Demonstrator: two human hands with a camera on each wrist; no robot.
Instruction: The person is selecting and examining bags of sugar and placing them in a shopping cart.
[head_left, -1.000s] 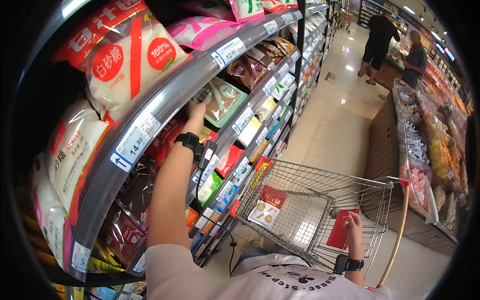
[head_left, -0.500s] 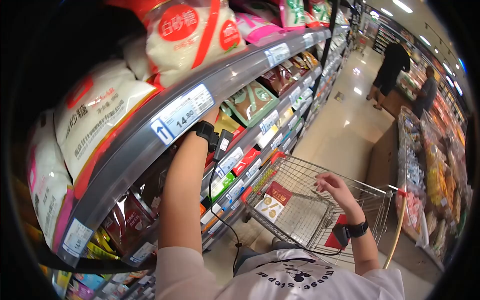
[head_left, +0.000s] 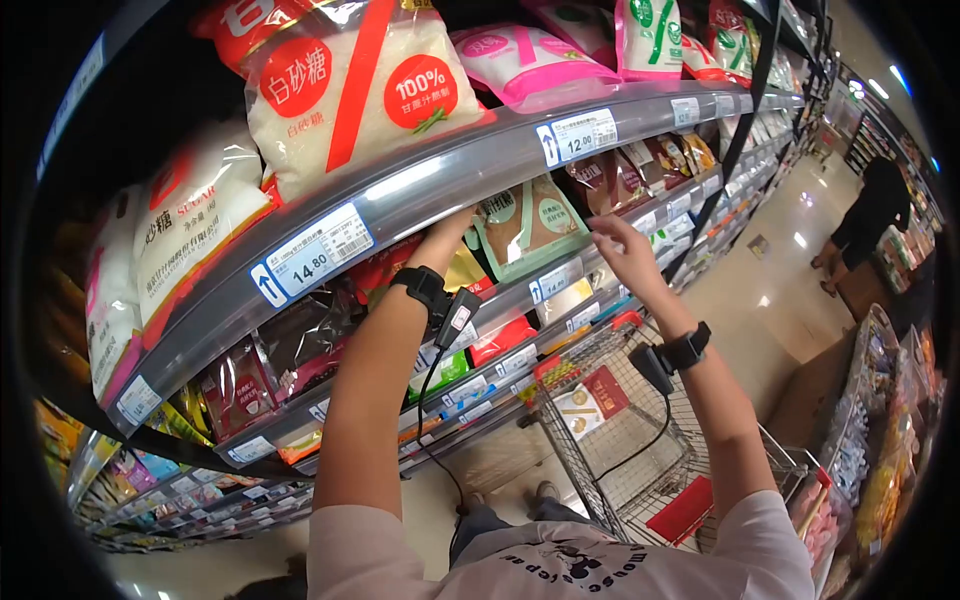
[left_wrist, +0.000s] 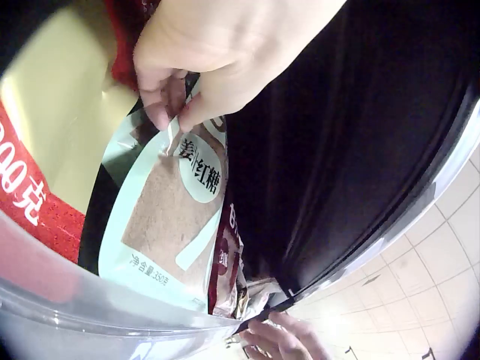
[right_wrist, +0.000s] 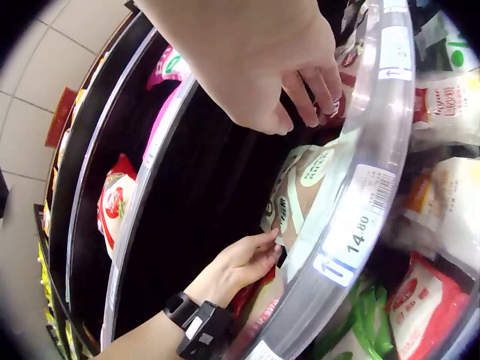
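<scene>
A pale green bag of brown sugar (head_left: 528,228) stands on the shelf under the upper ledge. In the left wrist view, the left hand (left_wrist: 225,60) pinches the top edge of this bag (left_wrist: 174,202) between thumb and fingers. From the right wrist view, the left hand (right_wrist: 241,262) is at one end of the bag (right_wrist: 304,187). The right hand (head_left: 625,250) is just right of the bag in the head view, apart from it. Its fingers are loosely bent and hold nothing; in the right wrist view the right hand (right_wrist: 262,67) hovers over the shelf.
Large white sugar bags (head_left: 355,90) lie on the upper shelf, whose price-tagged ledge (head_left: 400,190) overhangs the left hand. A shopping cart (head_left: 640,450) with a red and white packet (head_left: 592,402) stands below the right arm. A person in black (head_left: 872,215) is farther down the aisle.
The right hand has risen from over the cart to beside the green bag. The left hand stays at the shelf. The head view has shifted, moving the cart and aisle rightward in the picture.
</scene>
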